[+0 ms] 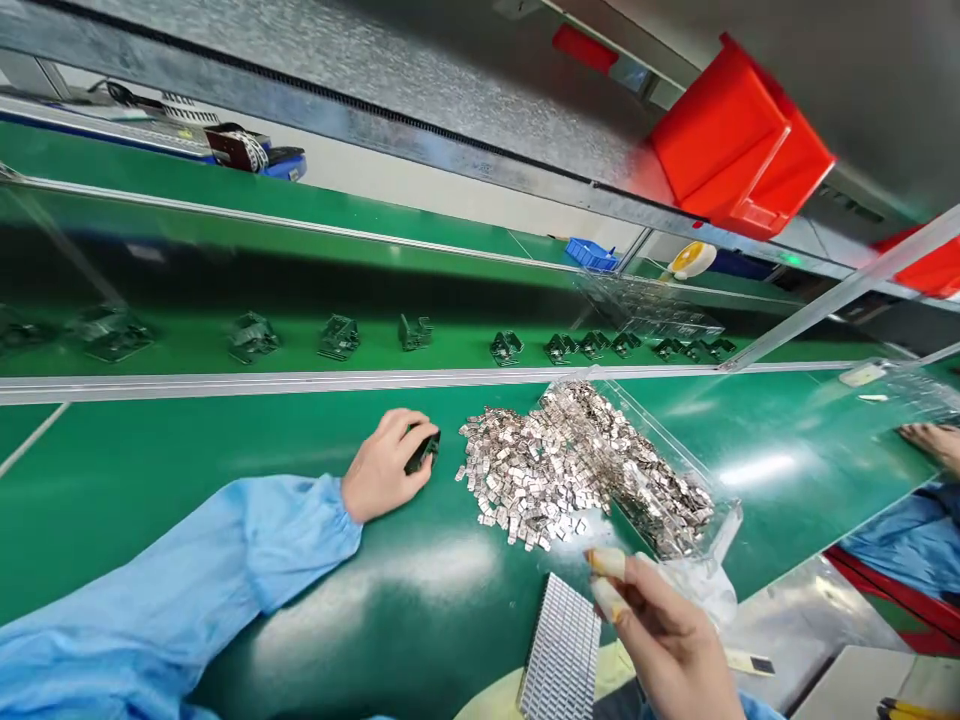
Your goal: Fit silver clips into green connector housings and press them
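My left hand [390, 464], in a blue sleeve, is closed around a small dark part [423, 453] just above the green work surface. Beside it lies a loose heap of small shiny metal pieces [525, 480], spilling from a clear plastic tray [660, 430] tipped toward the pile. My right hand [667, 620] is held nearer to me, below the tray. Pale finger covers are on its thumb and forefinger, whose tips are pinched together; anything between them is too small to make out. A white gridded block [559, 645] stands close to that hand.
Several dark bracket-like parts [339, 337] stand in a row on the green belt [457, 350], behind a metal rail [225, 385]. Red bins [742, 140] hang from the shelf at upper right. Another person's hand [934, 443] rests at the right edge.
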A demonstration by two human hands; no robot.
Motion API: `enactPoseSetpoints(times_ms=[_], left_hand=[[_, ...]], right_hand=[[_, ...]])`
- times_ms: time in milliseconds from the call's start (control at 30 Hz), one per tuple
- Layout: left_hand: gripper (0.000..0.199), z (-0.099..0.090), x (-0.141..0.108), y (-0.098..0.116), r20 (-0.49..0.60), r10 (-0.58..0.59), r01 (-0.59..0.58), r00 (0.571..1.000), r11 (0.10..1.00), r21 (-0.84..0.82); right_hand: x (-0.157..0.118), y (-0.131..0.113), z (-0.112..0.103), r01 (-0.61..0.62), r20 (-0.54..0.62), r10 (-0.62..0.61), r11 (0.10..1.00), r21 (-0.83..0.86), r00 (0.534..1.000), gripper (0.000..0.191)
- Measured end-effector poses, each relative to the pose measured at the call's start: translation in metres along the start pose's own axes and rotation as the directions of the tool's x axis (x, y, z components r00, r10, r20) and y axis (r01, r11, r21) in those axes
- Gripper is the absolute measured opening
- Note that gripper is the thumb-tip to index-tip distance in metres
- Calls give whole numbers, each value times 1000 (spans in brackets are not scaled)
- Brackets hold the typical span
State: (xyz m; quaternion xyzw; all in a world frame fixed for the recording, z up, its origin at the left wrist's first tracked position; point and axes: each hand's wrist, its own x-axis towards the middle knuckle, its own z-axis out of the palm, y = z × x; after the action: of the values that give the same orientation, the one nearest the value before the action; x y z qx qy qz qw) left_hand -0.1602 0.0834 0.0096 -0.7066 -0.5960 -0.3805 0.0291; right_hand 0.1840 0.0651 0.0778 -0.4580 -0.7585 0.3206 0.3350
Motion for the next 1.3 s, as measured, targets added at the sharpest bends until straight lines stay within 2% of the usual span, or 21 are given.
enactPoseSetpoints(times_ms=[67, 133, 200, 267, 333, 367, 467, 533, 600, 667, 733, 833, 1067, 1200, 1300], left_hand=[[50, -13, -24, 10, 77, -29, 29, 997, 1000, 6], [83, -25, -40, 13, 174, -70, 75, 982, 997, -23], [111, -36, -49, 10, 312, -113, 141, 943, 988, -70], [118, -43, -51, 3, 436, -153, 218, 887, 971, -101], [110, -46, -48, -3, 502, -179, 267, 846, 958, -109], [103, -46, -46, -5, 512, -179, 272, 840, 956, -112], [78, -39, -40, 0, 490, -112, 231, 865, 955, -189], [62, -32, -39, 13, 434, -93, 252, 896, 912, -325], [53, -22, -43, 32, 403, -127, 332, 906, 804, -494], [52, -14, -48, 53, 425, -150, 410, 893, 662, -627], [54, -7, -55, 72, 484, -121, 465, 867, 548, -695], [55, -2, -61, 89, 552, -70, 520, 831, 452, -725], [50, -3, -67, 101, 535, -8, 501, 845, 364, -786], [41, -5, -69, 102, 512, 15, 464, 859, 401, -790], [32, -4, -71, 103, 477, -9, 430, 879, 449, -783]], right_hand=[[-14, 5, 3, -37, 39, 32, 992, 118, 999, 21], [-23, 8, 6, -95, 50, 86, 969, 228, 995, 23], [-29, 5, 9, -170, 58, 160, 932, 320, 985, 24], [-33, -4, 15, -241, 78, 229, 884, 401, 970, 25], [-35, -16, 26, -306, 124, 282, 824, 477, 951, 28], [-35, -22, 33, -346, 155, 311, 789, 508, 938, 30], [-32, -34, 59, -465, 235, 409, 676, 571, 882, 37], [-29, -36, 75, -468, 208, 437, 656, 592, 875, 37], [-26, -36, 87, -385, 96, 409, 718, 580, 907, 30], [-23, -35, 94, -289, -27, 354, 803, 521, 935, 21], [-24, -35, 97, -232, -93, 308, 855, 464, 947, 13], [-29, -37, 97, -181, -135, 254, 898, 400, 958, 8], [-39, -40, 105, -128, -224, 195, 951, 282, 955, 7], [-38, -42, 108, -119, -257, 188, 958, 263, 948, 9], [-38, -43, 109, -122, -249, 191, 956, 267, 949, 8]])
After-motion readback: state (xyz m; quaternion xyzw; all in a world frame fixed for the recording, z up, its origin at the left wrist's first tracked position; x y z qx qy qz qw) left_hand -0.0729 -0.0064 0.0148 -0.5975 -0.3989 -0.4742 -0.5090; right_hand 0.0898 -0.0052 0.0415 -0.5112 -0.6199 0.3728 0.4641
